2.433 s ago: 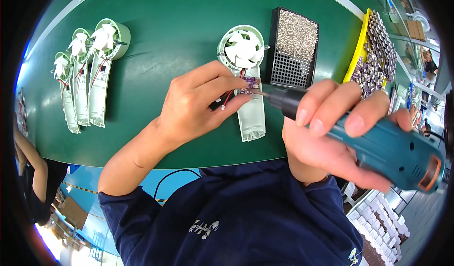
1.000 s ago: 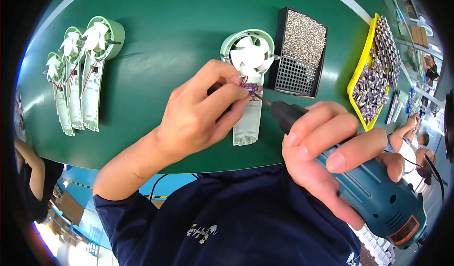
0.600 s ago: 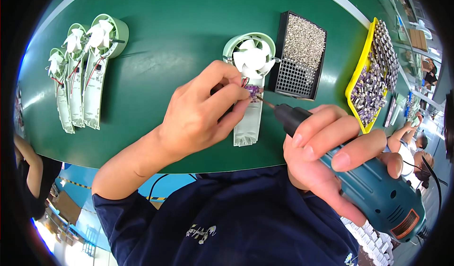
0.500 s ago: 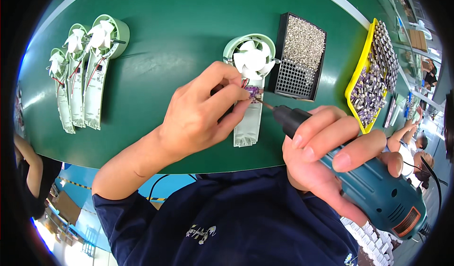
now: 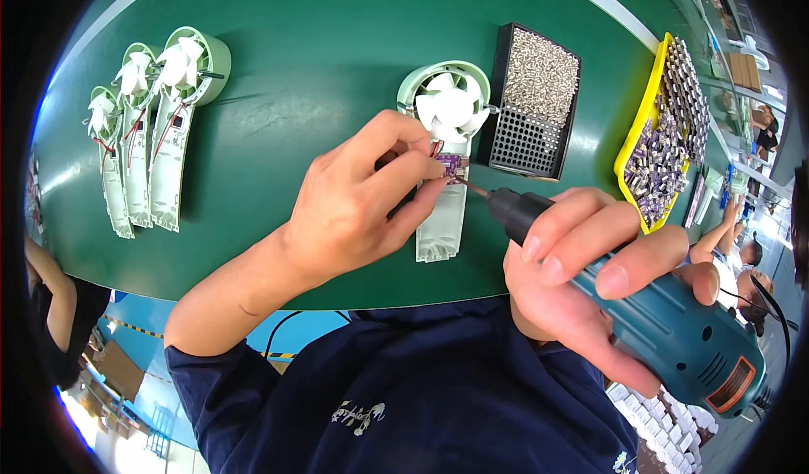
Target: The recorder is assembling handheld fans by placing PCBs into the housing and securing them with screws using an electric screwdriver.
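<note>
A pale green fan housing (image 5: 440, 236) with white blades (image 5: 451, 108) lies on the green table before me, its fan end away from me. Inside its long half shell sits a small purple circuit board (image 5: 452, 166), red and black wires running up from it. My left hand (image 5: 358, 192) is closed, thumb and fingertips pinching the board's left edge. Wrapped round a teal electric screwdriver (image 5: 666, 326), my right hand (image 5: 581, 272) holds it tilted, its thin bit at the board's lower right. The exact contact point is too small to make out.
Right of the fan, a black tray (image 5: 529, 149) holds many small screws. Farther right stands a yellow tray (image 5: 625, 160) of purple circuit boards. Several similar fan housings (image 5: 164, 166) lie at the left. Other people sit at the far right and left edges.
The rear of the screwdriver has swung slightly, with my right hand shifting a little; its bit stays at the board. My left hand and the fan housing have not visibly moved.
</note>
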A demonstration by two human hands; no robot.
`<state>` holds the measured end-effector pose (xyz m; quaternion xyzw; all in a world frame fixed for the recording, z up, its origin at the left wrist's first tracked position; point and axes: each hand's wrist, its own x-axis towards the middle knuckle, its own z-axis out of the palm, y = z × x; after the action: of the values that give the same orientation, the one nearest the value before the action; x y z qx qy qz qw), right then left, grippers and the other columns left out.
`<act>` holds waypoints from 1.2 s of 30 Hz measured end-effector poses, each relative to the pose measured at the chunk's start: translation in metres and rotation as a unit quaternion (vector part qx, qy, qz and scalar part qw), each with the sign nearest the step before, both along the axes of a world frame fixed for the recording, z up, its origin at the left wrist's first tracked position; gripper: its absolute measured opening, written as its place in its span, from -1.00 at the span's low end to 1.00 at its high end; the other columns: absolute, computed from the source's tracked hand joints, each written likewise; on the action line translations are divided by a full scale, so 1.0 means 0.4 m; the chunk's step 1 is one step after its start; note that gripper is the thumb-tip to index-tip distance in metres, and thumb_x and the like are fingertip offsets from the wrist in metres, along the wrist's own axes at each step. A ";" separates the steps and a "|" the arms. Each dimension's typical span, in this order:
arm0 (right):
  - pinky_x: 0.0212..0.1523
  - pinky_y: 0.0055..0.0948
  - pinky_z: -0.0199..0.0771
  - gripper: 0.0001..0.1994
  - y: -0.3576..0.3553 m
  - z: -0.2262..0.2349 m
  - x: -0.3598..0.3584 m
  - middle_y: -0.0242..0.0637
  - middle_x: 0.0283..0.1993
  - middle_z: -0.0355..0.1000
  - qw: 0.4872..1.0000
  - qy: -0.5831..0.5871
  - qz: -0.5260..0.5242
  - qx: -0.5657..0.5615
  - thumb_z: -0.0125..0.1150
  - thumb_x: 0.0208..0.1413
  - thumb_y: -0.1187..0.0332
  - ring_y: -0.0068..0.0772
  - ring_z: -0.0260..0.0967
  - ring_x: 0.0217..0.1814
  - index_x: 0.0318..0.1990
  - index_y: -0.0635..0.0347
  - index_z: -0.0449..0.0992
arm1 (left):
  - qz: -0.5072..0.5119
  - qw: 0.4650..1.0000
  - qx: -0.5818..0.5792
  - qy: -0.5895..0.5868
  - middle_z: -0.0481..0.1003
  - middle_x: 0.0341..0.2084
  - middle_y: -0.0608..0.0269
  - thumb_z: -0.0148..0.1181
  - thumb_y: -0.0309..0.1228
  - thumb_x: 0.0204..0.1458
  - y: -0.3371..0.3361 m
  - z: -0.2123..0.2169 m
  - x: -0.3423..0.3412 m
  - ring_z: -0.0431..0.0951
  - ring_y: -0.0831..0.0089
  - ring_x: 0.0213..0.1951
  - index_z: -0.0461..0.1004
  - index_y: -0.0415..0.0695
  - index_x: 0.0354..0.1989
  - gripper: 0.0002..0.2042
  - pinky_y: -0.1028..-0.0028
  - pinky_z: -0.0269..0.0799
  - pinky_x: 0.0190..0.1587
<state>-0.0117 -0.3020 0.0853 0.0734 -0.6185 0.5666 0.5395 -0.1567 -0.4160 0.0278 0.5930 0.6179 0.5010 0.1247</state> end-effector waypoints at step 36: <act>-0.50 -0.26 0.44 -0.09 0.006 0.009 0.014 -0.20 -0.10 0.35 0.998 -0.024 0.046 -0.033 0.03 0.22 -0.43 -0.28 0.35 -0.46 0.42 0.16 0.12 | -0.005 1.000 -0.009 -0.005 0.47 -0.21 0.18 0.45 -0.64 -0.12 -0.001 -0.001 0.003 0.60 0.36 -0.43 0.56 -0.20 -0.31 -0.79 0.40 0.51 -0.45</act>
<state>-0.0060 -0.2995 0.0891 0.0701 -0.6082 0.6128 0.4998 -0.1556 -0.4164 0.0273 0.5921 0.6190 0.4978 0.1356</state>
